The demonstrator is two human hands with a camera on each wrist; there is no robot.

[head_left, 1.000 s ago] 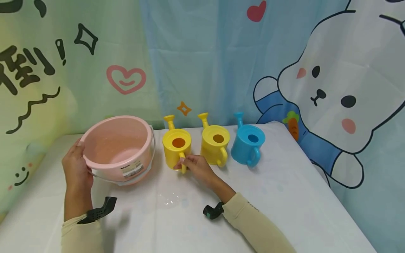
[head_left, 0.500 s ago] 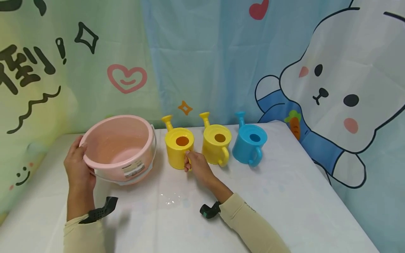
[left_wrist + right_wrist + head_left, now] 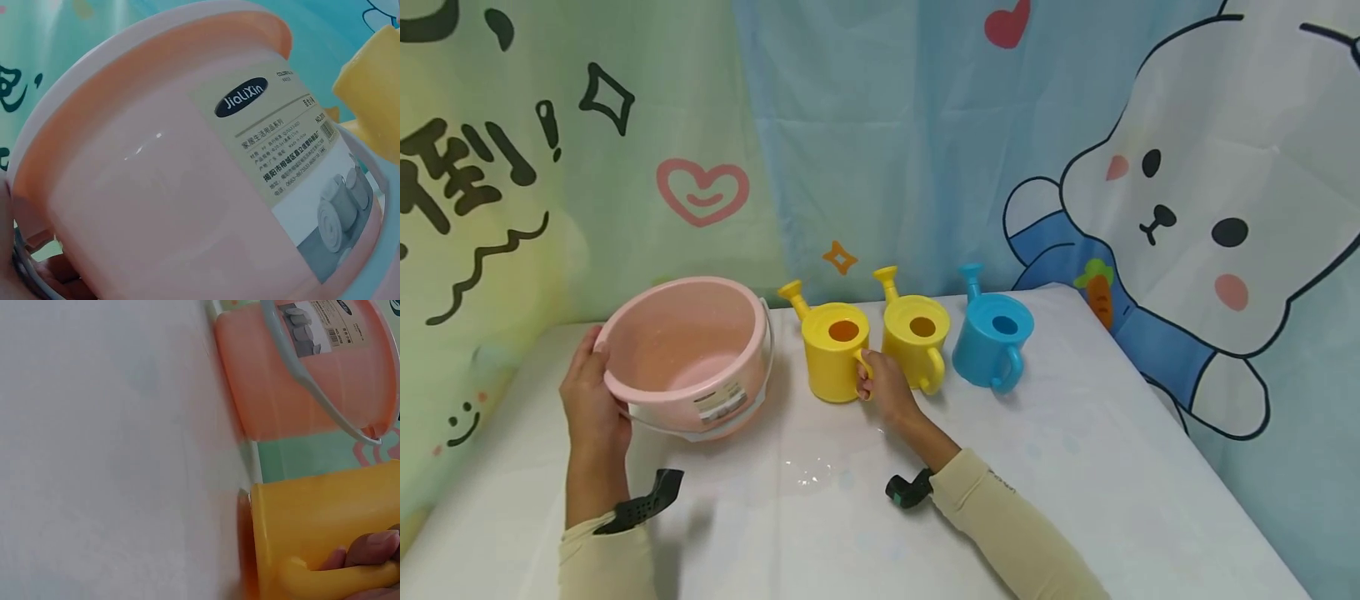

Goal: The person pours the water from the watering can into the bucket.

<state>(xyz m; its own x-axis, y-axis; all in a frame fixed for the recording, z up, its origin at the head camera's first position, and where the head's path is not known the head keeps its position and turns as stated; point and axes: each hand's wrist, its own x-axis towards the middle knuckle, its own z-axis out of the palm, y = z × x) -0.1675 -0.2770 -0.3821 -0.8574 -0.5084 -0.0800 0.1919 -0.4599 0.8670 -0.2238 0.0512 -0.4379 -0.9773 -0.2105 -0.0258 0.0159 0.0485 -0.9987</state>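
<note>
My left hand (image 3: 593, 404) grips the left side of a pink bucket (image 3: 662, 333), which stands tilted a little with its mouth facing forward. In the left wrist view the bucket's outer wall (image 3: 144, 200) fills most of the picture. Curled round the handle of a yellow watering can (image 3: 831, 367) are the fingers of my right hand (image 3: 891, 393). That can stands on the table, just right of the bucket, its spout pointing to the back left. Beside it are a second yellow watering can (image 3: 901, 350), close to my knuckles, and a blue watering can (image 3: 979, 354).
A white cloth covers the table (image 3: 1000, 500). Small water drops (image 3: 808, 475) lie on it in front of the cans. Behind the table hangs a printed curtain (image 3: 865, 150). The bucket's pale bail handle (image 3: 770, 358) hangs down at its side.
The held yellow watering can has shifted right, nearer the second one, and its spout has swung left. My right hand has moved right with it. The left hand still holds the bucket.
</note>
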